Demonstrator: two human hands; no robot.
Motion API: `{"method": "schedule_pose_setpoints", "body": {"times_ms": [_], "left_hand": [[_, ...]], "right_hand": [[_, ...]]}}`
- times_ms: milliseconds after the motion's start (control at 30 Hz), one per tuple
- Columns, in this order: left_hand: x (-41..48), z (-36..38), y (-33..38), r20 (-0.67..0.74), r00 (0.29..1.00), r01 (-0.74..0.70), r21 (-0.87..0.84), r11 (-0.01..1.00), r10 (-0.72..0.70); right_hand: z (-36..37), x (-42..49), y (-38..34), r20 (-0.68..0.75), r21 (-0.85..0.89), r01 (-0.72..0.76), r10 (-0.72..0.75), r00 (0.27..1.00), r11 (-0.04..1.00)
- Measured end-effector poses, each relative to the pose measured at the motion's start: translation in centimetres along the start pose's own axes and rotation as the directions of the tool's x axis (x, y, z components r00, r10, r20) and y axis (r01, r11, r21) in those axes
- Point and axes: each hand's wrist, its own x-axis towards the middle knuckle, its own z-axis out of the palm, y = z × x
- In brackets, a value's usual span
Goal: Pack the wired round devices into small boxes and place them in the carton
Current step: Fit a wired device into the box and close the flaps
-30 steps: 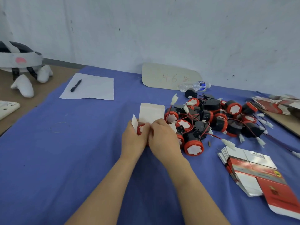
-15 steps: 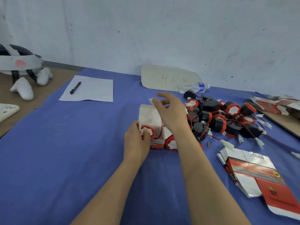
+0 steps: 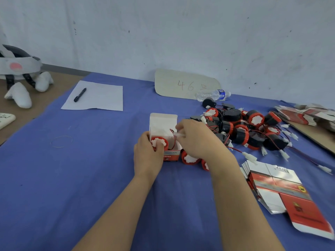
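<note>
Head view, centre: left hand (image 3: 147,156) grips seemingly flimsy red-and-white card box (image 3: 163,123) with red-capped round device (image 3: 158,142); right hand (image 3: 197,140) pinches white plug (image 3: 180,135) of limp red wire (image 3: 174,142).

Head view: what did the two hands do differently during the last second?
The right hand lifted away from the small red-and-white cardboard box, then came back, pinching the white wire connector at the box's open top. The left hand stayed gripping the box with the round red-and-black device inside. The loose device pile stayed.
</note>
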Motion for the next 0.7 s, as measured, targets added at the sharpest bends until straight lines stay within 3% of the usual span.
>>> {"method": "schedule_pose_setpoints", "body": {"times_ms": [133, 267, 467, 567, 700], "left_hand": [[-0.2, 0.0, 0.1, 0.002, 1.000, 0.003, -0.003, 1.000, -0.003], [-0.2, 0.1, 0.3, -0.018, 1.000, 0.006, 0.013, 1.000, -0.006], [-0.2, 0.2, 0.4, -0.027, 1.000, -0.003, 0.014, 1.000, 0.004], [-0.3, 0.2, 0.5, -0.032, 0.999, 0.006, 0.020, 1.000, -0.005], [-0.2, 0.2, 0.4, -0.011, 1.000, 0.017, 0.033, 0.999, -0.017]], "right_hand": [[0.2, 0.5, -0.1, 0.056, -0.044, 0.026, -0.023, 0.998, 0.999], [1.5, 1.7, 0.1, -0.015, -0.178, 0.007, -0.009, 1.000, 0.984], [3.3, 2.3, 0.5, -0.052, -0.221, 0.031, -0.043, 0.998, 0.975], [4.1, 2.3, 0.7, -0.092, -0.109, -0.020, 0.010, 0.996, 0.994], [5.3, 1.4, 1.2, -0.228, 0.204, 0.023, 0.025, 0.973, 0.979]]}}
